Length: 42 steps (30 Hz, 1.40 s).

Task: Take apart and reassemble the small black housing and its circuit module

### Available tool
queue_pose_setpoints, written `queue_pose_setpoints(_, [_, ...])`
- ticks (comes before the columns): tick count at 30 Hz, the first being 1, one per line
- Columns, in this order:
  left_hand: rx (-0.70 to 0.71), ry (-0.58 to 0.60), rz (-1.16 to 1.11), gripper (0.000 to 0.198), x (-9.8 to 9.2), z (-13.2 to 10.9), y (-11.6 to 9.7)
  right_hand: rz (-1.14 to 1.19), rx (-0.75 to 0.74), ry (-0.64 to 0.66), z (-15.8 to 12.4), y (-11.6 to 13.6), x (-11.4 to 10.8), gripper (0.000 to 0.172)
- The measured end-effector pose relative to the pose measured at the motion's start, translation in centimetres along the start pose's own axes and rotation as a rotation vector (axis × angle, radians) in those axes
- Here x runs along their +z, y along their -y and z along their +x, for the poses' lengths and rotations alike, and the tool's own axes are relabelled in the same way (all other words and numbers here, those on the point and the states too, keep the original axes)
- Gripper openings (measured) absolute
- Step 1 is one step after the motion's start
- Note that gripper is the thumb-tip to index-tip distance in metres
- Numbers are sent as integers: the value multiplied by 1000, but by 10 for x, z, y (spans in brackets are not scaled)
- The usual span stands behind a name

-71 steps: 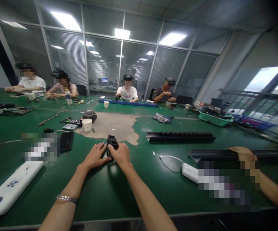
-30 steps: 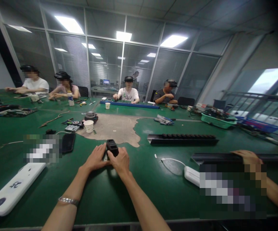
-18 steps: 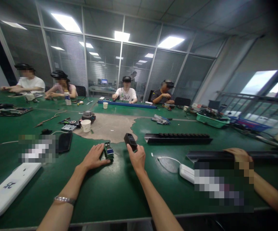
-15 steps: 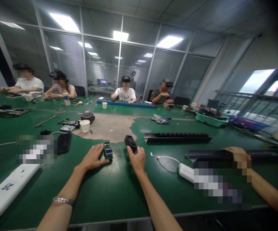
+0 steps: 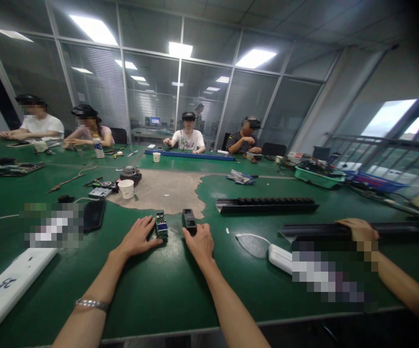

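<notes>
The left hand (image 5: 137, 238) is lying open on the table (image 5: 166, 290), fingertips touching the board (image 5: 161, 226), while the right hand (image 5: 199, 241) is gripping the black case (image 5: 188, 218) just beside it.

A paper cup (image 5: 126, 188) is standing beyond a black phone (image 5: 93, 215); a white charger (image 5: 281, 253) is lying near a long black strip (image 5: 267, 206).

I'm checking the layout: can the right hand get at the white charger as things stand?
Probably yes. The right hand touches a black cover; only bare table and a thin white cable lie between it and the white charger.
</notes>
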<state>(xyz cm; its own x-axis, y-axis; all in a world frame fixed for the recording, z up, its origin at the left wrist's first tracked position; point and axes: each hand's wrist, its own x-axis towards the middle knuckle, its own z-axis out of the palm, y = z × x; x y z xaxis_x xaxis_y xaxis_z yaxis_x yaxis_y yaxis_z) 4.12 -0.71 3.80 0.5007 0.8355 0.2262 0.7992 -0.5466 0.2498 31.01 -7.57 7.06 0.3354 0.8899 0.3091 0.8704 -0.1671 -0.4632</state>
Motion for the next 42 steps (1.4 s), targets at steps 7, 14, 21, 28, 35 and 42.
queue_pose_setpoints(7, [-4, 6, 15, 101, 3, 0, 2, -56, 23, 2, -7, 2, -6, 57])
queue_pose_setpoints(14, [-14, 13, 7, 103, 0, 0, -1, 64, -9, 5, -3, 2, -6, 34])
queue_pose_setpoints(21, [-14, 15, 19, 101, 0, 0, -1, 299, -84, -20, -1, 37, -22, 30])
queue_pose_setpoints(28, [-17, 23, 20, 99, 0, 0, -1, 226, -80, 90, -8, 87, -25, 36])
queue_pose_setpoints(35, [-10, 47, 16, 93, -6, 0, -6, 98, -80, 157, -11, 106, -21, 44])
queue_pose_setpoints(42, [-48, 48, 13, 98, -8, -2, -10, -24, -118, 202, -18, 107, -10, 44])
